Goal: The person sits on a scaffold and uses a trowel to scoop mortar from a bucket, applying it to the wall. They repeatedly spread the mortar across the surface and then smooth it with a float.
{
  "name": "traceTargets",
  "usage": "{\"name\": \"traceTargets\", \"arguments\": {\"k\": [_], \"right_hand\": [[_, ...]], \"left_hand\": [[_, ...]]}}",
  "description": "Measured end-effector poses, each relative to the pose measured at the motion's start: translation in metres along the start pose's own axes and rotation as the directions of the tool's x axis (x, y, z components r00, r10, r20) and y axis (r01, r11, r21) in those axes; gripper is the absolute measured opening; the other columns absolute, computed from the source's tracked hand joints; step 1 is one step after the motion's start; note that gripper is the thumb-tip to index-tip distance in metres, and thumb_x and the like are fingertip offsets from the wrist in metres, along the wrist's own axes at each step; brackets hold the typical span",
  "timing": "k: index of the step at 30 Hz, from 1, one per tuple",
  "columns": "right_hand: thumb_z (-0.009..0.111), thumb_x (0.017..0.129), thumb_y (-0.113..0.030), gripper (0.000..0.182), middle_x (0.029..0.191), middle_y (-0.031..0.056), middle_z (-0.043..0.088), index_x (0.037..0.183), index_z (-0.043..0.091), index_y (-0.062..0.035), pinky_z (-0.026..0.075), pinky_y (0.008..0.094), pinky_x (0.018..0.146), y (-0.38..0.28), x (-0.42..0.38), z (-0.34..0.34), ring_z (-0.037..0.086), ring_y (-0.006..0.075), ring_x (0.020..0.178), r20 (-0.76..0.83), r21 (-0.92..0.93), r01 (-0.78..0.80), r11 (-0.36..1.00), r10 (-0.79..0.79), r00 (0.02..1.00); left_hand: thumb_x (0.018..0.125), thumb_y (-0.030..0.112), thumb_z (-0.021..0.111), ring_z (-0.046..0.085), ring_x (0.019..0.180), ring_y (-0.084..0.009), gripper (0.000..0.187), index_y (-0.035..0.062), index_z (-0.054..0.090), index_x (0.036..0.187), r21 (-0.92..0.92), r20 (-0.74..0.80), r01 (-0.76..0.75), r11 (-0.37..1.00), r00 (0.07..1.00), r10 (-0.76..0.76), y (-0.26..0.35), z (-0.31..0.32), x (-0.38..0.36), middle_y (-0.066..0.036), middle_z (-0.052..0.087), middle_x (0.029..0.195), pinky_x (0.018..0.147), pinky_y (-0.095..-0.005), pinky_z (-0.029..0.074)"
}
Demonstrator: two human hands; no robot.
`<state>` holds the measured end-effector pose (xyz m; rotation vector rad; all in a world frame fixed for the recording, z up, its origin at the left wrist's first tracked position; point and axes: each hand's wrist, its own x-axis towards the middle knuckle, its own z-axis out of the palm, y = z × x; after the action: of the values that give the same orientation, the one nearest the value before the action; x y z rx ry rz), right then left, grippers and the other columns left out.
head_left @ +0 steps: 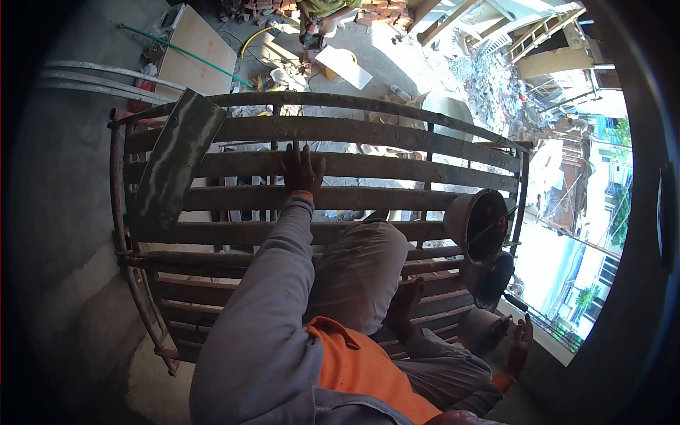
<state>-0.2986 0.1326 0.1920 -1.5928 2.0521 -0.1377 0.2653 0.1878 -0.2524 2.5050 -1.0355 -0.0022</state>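
Note:
My left hand rests on the slats of a scaffold platform, its fingers spread and nothing in them. On the right side, my right hand is raised beside the window edge with its fingers stretched upward. Just above those fingertips is a short dark handle, apart from the hand in this view. Close by stand a wide bucket with a dark inside, a second dark bucket and a grey container. My bent knee is over the slats between the two hands.
A dark, smeared board lies across the platform's left end. Through the slats shows the floor below, where another person is near a yellow bucket. Rubble lies at upper right. A wall borders the left; a window opening borders the right.

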Motion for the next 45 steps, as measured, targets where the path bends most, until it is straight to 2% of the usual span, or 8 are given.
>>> {"name": "traceTargets", "arguments": {"k": [7,10,15,16,29,33,37,45], "right_hand": [[0.053,0.100,-0.030,0.047,0.138,0.0099,0.051,0.141,0.045,-0.0078,0.040,0.0330,0.100,0.007,0.003,0.001,0.049,0.0212,0.125,-0.008,0.049,0.051,0.997,-0.051,0.999],[0.054,0.099,-0.023,0.041,0.120,0.0101,0.061,0.137,0.050,-0.0074,0.045,0.0283,0.090,0.011,0.005,0.005,0.057,0.0163,0.105,-0.088,0.031,0.104,0.994,-0.101,0.991],[0.052,0.099,-0.021,0.038,0.124,0.0109,0.060,0.135,0.052,-0.0062,0.047,0.0278,0.091,0.000,0.000,0.007,0.058,0.0171,0.108,-0.108,0.002,0.106,0.994,-0.105,0.989],[0.051,0.100,-0.020,0.037,0.126,0.0115,0.059,0.134,0.053,-0.0054,0.047,0.0279,0.091,0.000,-0.002,0.008,0.059,0.0179,0.109,-0.125,-0.026,0.109,0.994,-0.112,0.986],[0.048,0.101,-0.019,0.035,0.129,0.0119,0.057,0.132,0.054,-0.0037,0.047,0.0286,0.092,0.009,-0.008,0.001,0.058,0.0198,0.111,-0.121,-0.134,0.117,0.984,-0.134,0.984],[0.047,0.101,-0.019,0.034,0.130,0.0120,0.057,0.131,0.054,-0.0032,0.048,0.0288,0.092,0.012,-0.007,-0.007,0.058,0.0205,0.111,-0.107,-0.154,0.122,0.981,-0.140,0.984],[0.046,0.101,-0.019,0.034,0.131,0.0122,0.056,0.130,0.055,-0.0027,0.048,0.0290,0.092,0.011,-0.010,-0.008,0.058,0.0211,0.112,-0.106,-0.149,0.137,0.979,-0.153,0.983],[0.045,0.102,-0.019,0.034,0.133,0.0124,0.055,0.129,0.056,-0.0017,0.048,0.0294,0.093,0.008,-0.009,-0.005,0.058,0.0223,0.113,-0.082,-0.175,0.125,0.977,-0.141,0.987]], "left_hand": [[0.087,0.046,0.058,0.036,0.135,-0.0380,0.057,0.0063,0.052,0.127,0.015,-0.020,-0.005,1.000,1.000,0.006,0.001,-0.001,0.001,-0.017,0.033,0.149,0.108,-0.0604,0.025],[0.086,0.045,0.060,0.036,0.134,-0.0390,0.057,0.0069,0.050,0.127,0.000,-0.038,-0.015,1.000,0.999,0.015,0.002,-0.003,0.000,-0.018,0.033,0.149,0.106,-0.0607,0.027],[0.084,0.047,0.062,0.035,0.135,-0.0387,0.059,0.0087,0.051,0.127,-0.024,-0.042,-0.005,1.000,0.999,0.004,-0.001,0.005,0.002,-0.017,0.032,0.150,0.105,-0.0626,0.027],[0.087,0.045,0.060,0.035,0.134,-0.0428,0.058,0.0035,0.051,0.126,-0.009,-0.033,-0.024,1.000,0.999,0.023,0.000,0.002,0.001,-0.019,0.032,0.150,0.104,-0.0615,0.029],[0.087,0.046,0.060,0.035,0.135,-0.0392,0.057,0.0057,0.052,0.127,-0.031,-0.054,-0.024,0.999,0.998,0.022,0.001,0.001,0.000,-0.017,0.031,0.151,0.107,-0.0608,0.023],[0.086,0.045,0.060,0.036,0.134,-0.0387,0.057,0.0062,0.051,0.128,-0.026,0.010,0.020,0.999,1.000,-0.020,0.003,-0.005,0.001,-0.017,0.031,0.151,0.106,-0.0603,0.025],[0.087,0.045,0.059,0.037,0.133,-0.0393,0.057,0.0060,0.050,0.128,-0.018,-0.068,-0.020,1.000,0.998,0.019,0.003,-0.004,0.001,-0.017,0.031,0.150,0.104,-0.0600,0.028],[0.087,0.046,0.059,0.036,0.135,-0.0391,0.058,0.0053,0.051,0.128,-0.015,-0.047,-0.027,1.000,0.999,0.026,0.002,-0.004,0.001,-0.017,0.030,0.151,0.104,-0.0593,0.030]]}}
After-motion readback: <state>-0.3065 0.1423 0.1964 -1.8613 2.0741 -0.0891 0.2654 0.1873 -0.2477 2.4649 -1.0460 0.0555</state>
